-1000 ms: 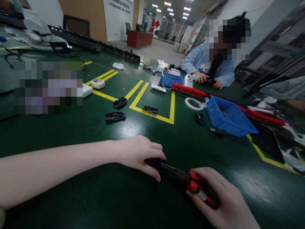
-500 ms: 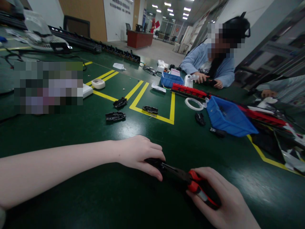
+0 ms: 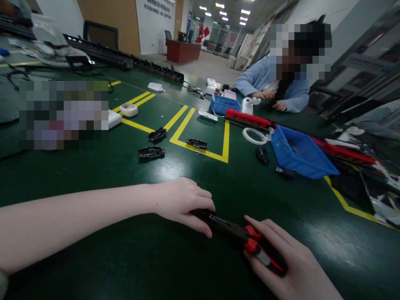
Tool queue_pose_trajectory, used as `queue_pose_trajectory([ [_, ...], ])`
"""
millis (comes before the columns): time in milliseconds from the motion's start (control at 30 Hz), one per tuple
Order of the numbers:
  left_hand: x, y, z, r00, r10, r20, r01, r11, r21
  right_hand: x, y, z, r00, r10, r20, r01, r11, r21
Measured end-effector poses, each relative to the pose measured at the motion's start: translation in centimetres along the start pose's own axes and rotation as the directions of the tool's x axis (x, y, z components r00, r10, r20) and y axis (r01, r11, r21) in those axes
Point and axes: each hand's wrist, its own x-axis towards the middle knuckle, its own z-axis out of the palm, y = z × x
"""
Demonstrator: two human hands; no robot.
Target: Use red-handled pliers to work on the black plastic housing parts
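My left hand [image 3: 184, 204] is closed around a small black plastic part [image 3: 201, 214], most of it hidden by the fingers. In my right hand [image 3: 287, 258] is a pair of needle-nose pliers [image 3: 254, 241] with red and black handles. The jaws point left and meet the black part beside my left fingertips; I cannot tell whether they grip it. Beyond my left hand, similar black plastic parts lie on the green table: one open shell [image 3: 151, 153], another close behind it [image 3: 157, 134], and one [image 3: 196, 143] by the yellow tape.
A blue bin [image 3: 300, 154] stands at the right, with a white ring [image 3: 254, 136] and black pieces [image 3: 262, 155] beside it. A smaller blue bin [image 3: 225, 104] and a red strip [image 3: 248, 118] lie farther back. A person in a light blue top [image 3: 293, 93] sits across the table.
The pliers have shifted slightly left, and my right index finger is more extended above the handles. My left hand has barely moved. The person opposite has lowered their hands a little.
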Motion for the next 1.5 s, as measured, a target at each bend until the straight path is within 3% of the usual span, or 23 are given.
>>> queue_pose_trajectory([
  [200, 0.1, 0.0, 0.1, 1.000, 0.027, 0.008, -0.027, 1.000, 0.001, 0.2, -0.5, -1.2, 0.993, -0.042, 0.110, 0.050, 0.996, -0.070],
  [333, 0.0, 0.1, 0.1, 1.000, 0.029, 0.010, -0.029, 0.999, 0.014, 0.2, -0.8, -1.4, 0.993, -0.054, 0.106, 0.062, 0.996, -0.064],
  [900, 0.0, 0.2, 0.1, 1.000, 0.026, 0.012, -0.026, 0.999, 0.030, 0.4, -1.4, -1.0, 0.976, 0.077, 0.203, -0.066, 0.996, -0.061],
  [1233, 0.0, 0.2, 0.0, 1.000, 0.019, 0.025, -0.019, 1.000, 0.004, 0.1, -0.9, -0.3, 0.991, 0.022, 0.133, -0.013, 0.998, -0.066],
  [1500, 0.0, 0.2, -0.3, 1.000, 0.002, 0.014, -0.001, 0.999, -0.039, -0.2, -1.2, 0.5, 0.999, 0.034, -0.024, -0.035, 0.998, -0.056],
])
